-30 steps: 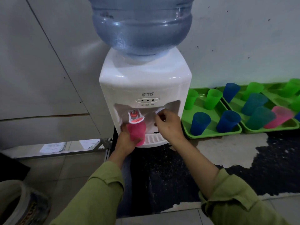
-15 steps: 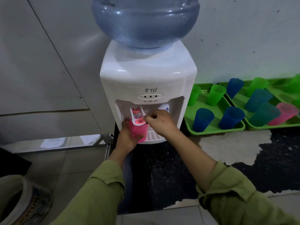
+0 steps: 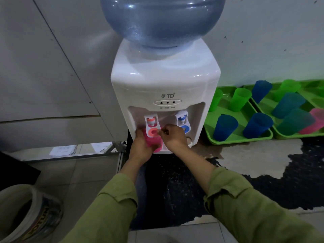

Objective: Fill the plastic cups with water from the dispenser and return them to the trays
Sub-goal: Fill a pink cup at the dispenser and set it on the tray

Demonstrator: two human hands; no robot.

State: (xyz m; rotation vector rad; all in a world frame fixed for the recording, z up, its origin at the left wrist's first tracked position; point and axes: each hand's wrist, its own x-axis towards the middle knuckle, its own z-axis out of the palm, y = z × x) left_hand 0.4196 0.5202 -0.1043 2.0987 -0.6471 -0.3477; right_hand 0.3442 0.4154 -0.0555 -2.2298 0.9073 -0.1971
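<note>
A white water dispenser [image 3: 164, 88] carries a big blue bottle [image 3: 163, 20]. My left hand [image 3: 140, 146] grips a pink cup [image 3: 154, 142] under the red tap [image 3: 152, 126]. My right hand [image 3: 173, 137] rests its fingertips on that red tap's lever. The blue tap [image 3: 183, 121] to the right is untouched. Two green trays, the near one [image 3: 240, 137] and the one behind it [image 3: 287, 135], stand at the right with several blue, green and teal cups and one pink cup [image 3: 315, 120].
A black mat [image 3: 175, 186] lies in front of the dispenser on a stained floor. A white bucket [image 3: 29, 214] stands at the lower left. Papers [image 3: 63, 149] lie on a low ledge at the left. The wall stands close behind.
My right hand has moved from the blue tap across to the red tap. My left hand keeps the pink cup under the red tap. The camera has moved closer and tilted down.
</note>
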